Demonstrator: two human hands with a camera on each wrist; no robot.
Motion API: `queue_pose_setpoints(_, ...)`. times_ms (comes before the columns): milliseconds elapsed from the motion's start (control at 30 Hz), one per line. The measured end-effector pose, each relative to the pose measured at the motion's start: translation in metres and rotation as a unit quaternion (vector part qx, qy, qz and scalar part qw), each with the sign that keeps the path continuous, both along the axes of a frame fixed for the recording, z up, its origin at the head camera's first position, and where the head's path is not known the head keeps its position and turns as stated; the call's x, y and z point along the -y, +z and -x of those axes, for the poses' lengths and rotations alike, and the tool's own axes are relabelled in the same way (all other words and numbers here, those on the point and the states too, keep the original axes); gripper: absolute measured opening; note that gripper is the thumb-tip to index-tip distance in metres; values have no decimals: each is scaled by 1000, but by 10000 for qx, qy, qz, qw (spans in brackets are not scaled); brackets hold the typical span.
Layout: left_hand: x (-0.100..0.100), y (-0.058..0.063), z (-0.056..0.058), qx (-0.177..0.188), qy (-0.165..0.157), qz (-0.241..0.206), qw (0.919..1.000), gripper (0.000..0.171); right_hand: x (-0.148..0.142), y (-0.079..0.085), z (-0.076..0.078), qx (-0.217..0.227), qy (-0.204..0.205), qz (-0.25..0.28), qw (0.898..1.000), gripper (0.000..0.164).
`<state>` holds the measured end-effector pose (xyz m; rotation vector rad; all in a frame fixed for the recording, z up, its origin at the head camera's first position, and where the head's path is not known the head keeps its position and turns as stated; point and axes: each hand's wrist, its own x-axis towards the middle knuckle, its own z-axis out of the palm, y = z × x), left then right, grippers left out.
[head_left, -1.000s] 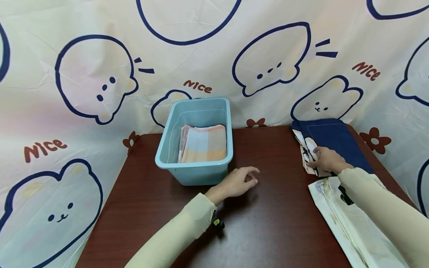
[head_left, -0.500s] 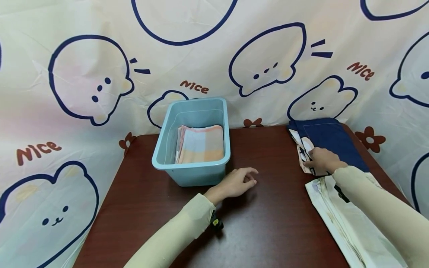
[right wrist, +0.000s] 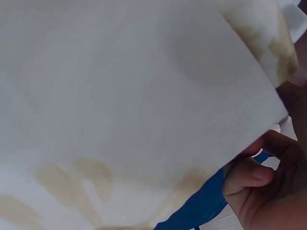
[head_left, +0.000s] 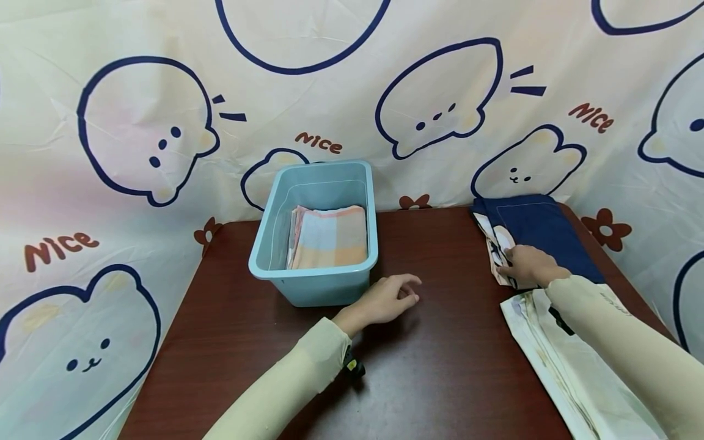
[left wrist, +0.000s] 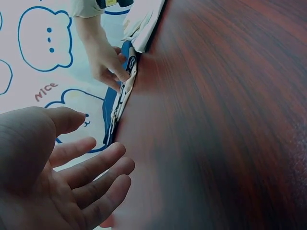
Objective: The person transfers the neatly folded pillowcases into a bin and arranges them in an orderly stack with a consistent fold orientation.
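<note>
At the right of the head view, my right hand point(head_left: 530, 266) pinches the printed near-left edge of a folded navy cloth point(head_left: 541, 226). The left wrist view shows its thumb and fingers at the layered fold point(left wrist: 125, 88). A folded whitish cloth point(head_left: 572, 354) lies in front, under my right forearm; it fills most of the right wrist view and partly hides the navy cloth point(right wrist: 196, 208) there. My left hand point(head_left: 385, 299) is held over the table beside the bin, fingers loosely bent and holding nothing.
A light blue plastic bin point(head_left: 319, 287) stands left of centre at the back, with folded checked cloth point(head_left: 335, 238) inside. The dark red-brown wooden table point(head_left: 440, 379) ends at a cartoon-printed curtain point(head_left: 341, 98) behind and at both sides.
The head view has turned slightly right, so the scene sits a little further left. My right hand stays at the navy cloth's edge, its fingers barely moving. The left hand keeps its place.
</note>
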<state>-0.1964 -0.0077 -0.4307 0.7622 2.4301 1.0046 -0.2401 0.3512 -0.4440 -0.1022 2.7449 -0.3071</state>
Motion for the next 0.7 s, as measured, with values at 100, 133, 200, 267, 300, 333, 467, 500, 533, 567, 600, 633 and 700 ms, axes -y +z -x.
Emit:
queue_pose_setpoints(100,-1,-2,1,10,-13,-19,10000,39,0,0,0,6,60,-37,10000,63)
queue_pose_setpoints(133,-1,-2,1,16,-4,-14,10000,39,0,0,0,-2,84,-41,10000,65)
queue_pose_setpoints(200,-2,-4,1,42,13,-8,10000,39,3,0,1,16,100,-20,9999,67)
queue_pose_setpoints(267,-2,-5,2,42,42,11,10000,39,6,0,2,42,93,12,9999,68)
queue_pose_setpoints(300,-2,-6,3,33,48,21,10000,39,8,0,3,53,82,30,9999,68)
queue_pose_setpoints(333,-2,-7,3,24,49,31,10000,39,9,0,3,43,79,22,10000,68)
queue_pose_setpoints(467,-3,-11,5,5,97,63,9999,38,12,-1,4,92,30,116,9999,67)
queue_pose_setpoints(500,-4,-12,5,4,125,63,9999,38,13,-1,4,100,18,154,9998,67)
queue_pose_setpoints(533,-4,-14,5,-1,156,62,9999,37,14,-1,4,100,14,181,9998,67)
queue_pose_setpoints(567,-5,-15,6,-7,189,51,9998,37,15,-1,4,115,0,220,9997,67)
queue_pose_setpoints(600,-6,-15,6,-22,218,38,9998,37,16,-1,4,103,30,220,9997,68)
queue_pose_setpoints(633,-6,-16,6,-45,242,23,9997,36,17,-1,5,87,35,222,9997,68)
queue_pose_setpoints(700,-8,-16,6,-117,274,-8,9996,36,18,-1,5,51,49,223,9997,68)
